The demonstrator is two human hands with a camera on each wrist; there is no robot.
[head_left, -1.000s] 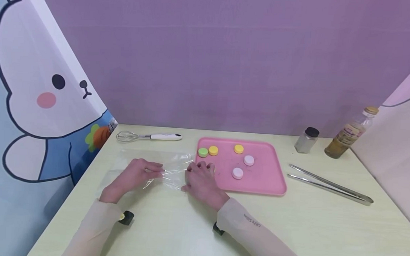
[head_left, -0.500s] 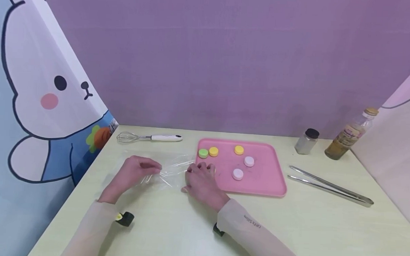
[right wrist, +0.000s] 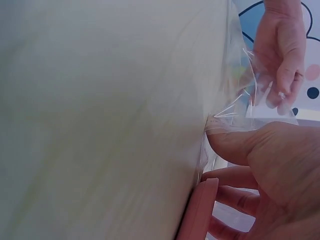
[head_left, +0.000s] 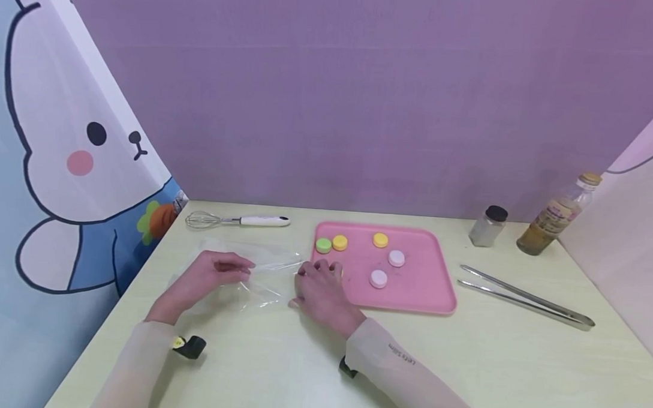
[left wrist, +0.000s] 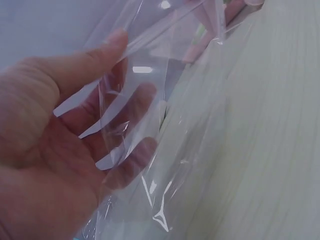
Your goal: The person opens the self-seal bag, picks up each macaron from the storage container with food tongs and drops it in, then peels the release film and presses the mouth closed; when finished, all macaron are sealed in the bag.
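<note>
My left hand (head_left: 205,278) pinches a clear plastic bag (head_left: 272,280) between thumb and index finger, lifting its near part off the table. In the left wrist view the other fingers (left wrist: 135,160) spread behind the transparent film. At the tray's left edge, my right hand (head_left: 323,297) holds the other end of the bag down, its thumb (right wrist: 230,145) on the film and its fingers curled over the pink tray (head_left: 426,294). On that tray lie macaron-like rounds: one green (head_left: 323,245), two yellow (head_left: 380,240) and two pale lilac (head_left: 378,279). Another is mostly hidden beside the right fingers.
A whisk (head_left: 239,221) lies at the back left. To the right of the tray are metal tongs (head_left: 528,298), a small black-lidded jar (head_left: 487,227) and a corked bottle (head_left: 555,218). A purple backdrop (head_left: 330,108) rises behind the table.
My left hand has shifted slightly left with the film pinched in it, and the bag's folds have spread. The right hand and the tray stay where they were.
</note>
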